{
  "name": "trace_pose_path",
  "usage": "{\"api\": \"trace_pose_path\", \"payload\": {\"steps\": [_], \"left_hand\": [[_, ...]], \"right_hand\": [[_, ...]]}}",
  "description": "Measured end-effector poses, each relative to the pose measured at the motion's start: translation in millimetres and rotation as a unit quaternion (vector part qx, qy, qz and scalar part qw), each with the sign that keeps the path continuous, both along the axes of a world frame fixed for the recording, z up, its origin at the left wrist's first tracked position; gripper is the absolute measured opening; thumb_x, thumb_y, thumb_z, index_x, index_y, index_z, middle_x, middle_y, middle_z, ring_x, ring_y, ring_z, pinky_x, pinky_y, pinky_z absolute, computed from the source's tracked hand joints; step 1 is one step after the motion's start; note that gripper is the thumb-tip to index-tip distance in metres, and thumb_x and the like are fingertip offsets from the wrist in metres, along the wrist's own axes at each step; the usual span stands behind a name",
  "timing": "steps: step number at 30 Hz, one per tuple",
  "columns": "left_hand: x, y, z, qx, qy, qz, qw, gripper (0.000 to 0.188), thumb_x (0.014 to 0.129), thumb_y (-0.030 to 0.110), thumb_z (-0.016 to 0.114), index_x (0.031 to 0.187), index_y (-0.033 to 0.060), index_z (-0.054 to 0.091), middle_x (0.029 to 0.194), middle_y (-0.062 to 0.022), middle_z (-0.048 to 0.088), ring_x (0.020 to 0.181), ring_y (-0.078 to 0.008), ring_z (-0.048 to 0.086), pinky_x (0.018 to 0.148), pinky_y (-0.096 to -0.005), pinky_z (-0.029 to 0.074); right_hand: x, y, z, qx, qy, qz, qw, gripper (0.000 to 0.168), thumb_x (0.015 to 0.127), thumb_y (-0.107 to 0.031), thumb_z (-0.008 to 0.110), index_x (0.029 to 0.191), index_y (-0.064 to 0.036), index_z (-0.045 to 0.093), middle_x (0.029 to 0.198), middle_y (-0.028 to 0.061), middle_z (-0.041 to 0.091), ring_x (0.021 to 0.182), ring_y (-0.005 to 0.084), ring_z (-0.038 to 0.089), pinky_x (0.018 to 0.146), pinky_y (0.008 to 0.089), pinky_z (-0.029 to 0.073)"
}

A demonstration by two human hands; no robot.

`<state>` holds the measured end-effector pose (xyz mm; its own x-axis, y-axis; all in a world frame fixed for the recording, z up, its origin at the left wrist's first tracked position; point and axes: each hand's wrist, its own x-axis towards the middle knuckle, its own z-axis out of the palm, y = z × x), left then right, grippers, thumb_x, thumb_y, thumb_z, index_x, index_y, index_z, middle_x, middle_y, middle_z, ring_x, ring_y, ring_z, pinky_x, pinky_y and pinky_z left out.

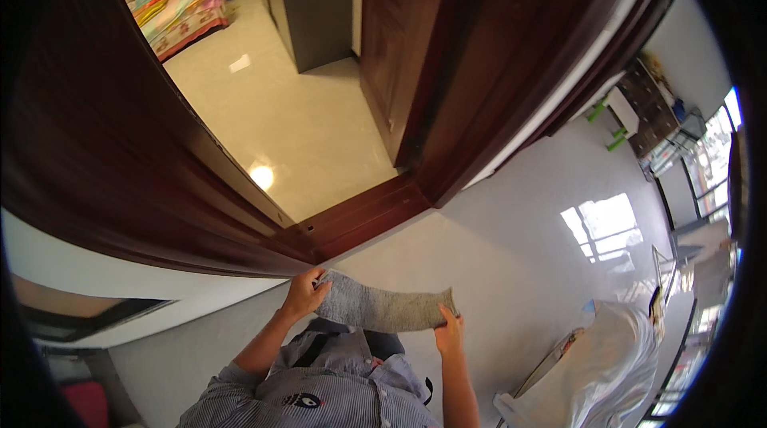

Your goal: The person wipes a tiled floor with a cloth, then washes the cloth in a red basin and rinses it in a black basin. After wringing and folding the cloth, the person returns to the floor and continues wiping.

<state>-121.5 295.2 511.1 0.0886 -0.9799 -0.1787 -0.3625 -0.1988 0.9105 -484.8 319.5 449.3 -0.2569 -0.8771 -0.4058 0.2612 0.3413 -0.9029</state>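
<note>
A strip of speckled grey cloth [383, 308] is stretched between my two hands at waist height. My left hand [307, 295] grips its left end, and my right hand [449, 331] pinches the lower corner of its right end. The cloth sags slightly in the middle and bends up at the left. Whether it is a single layer or folded, I cannot tell. Just beyond it lies the dark red wooden sill [365, 218] of a doorway.
A brown wooden door [398, 38] stands open into a room with a bed [186, 8] holding folded bedding. To my right is a piece of furniture under a pale cover [599, 368]. Farther off stand a small table with green legs [623, 110] and a brown drawer cabinet [650, 104].
</note>
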Motion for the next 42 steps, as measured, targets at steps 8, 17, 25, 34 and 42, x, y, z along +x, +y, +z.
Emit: {"api": "trace_pose_path", "payload": {"steps": [8,17,25,34,42], "left_hand": [[23.5,-69.8,-5.3,0.025,-0.017,0.118,0.993,0.023,0.082,0.01,0.065,0.102,-0.0027,0.064,0.088,-0.0143,0.068,0.08,-0.018,0.067,0.069,-0.0306,0.051],[74.6,-203.4,4.0,-0.013,-0.093,0.101,0.99,0.021,0.08,0.009,0.065,0.099,0.0017,0.064,0.083,-0.0119,0.064,0.071,-0.0219,0.063,0.064,-0.0331,0.049],[121.5,-278.2,22.8,-0.029,-0.155,0.117,0.981,0.023,0.078,0.013,0.066,0.1,0.0045,0.062,0.082,-0.0138,0.061,0.073,-0.0332,0.061,0.064,-0.041,0.048],[193.6,-336.3,-7.1,0.041,-0.116,0.274,0.954,0.023,0.078,0.011,0.061,0.099,0.0028,0.065,0.083,-0.0156,0.063,0.075,-0.0321,0.062,0.068,-0.0388,0.049],[297.7,-465.7,-33.0,0.131,-0.129,0.363,0.913,0.021,0.079,0.013,0.058,0.097,0.0037,0.066,0.084,-0.0197,0.064,0.077,-0.0365,0.063,0.07,-0.042,0.05]], "right_hand": [[81.1,-211.3,49.1,0.111,-0.142,0.146,0.973,0.034,0.084,-0.011,0.072,0.112,0.002,0.057,0.105,0.0102,0.063,0.094,0.019,0.061,0.082,0.0346,0.048],[188.0,-349.0,44.6,0.092,-0.148,0.227,0.958,0.02,0.085,-0.014,0.072,0.099,-0.002,0.063,0.09,0.0032,0.064,0.084,0.0126,0.06,0.076,0.0274,0.046],[281.2,-449.1,48.1,0.123,-0.211,0.302,0.922,0.026,0.086,-0.017,0.072,0.104,-0.002,0.064,0.099,0.0042,0.064,0.092,0.0149,0.059,0.084,0.0308,0.045],[400.9,-566.1,11.9,0.209,-0.192,0.395,0.873,0.035,0.088,-0.022,0.068,0.115,-0.002,0.061,0.111,0.008,0.065,0.103,0.0222,0.06,0.092,0.0395,0.047],[542.8,-730.1,-37.0,0.254,-0.168,0.455,0.837,0.035,0.088,-0.026,0.07,0.111,-0.002,0.06,0.104,0.0082,0.065,0.097,0.02,0.061,0.086,0.0368,0.05]]}}
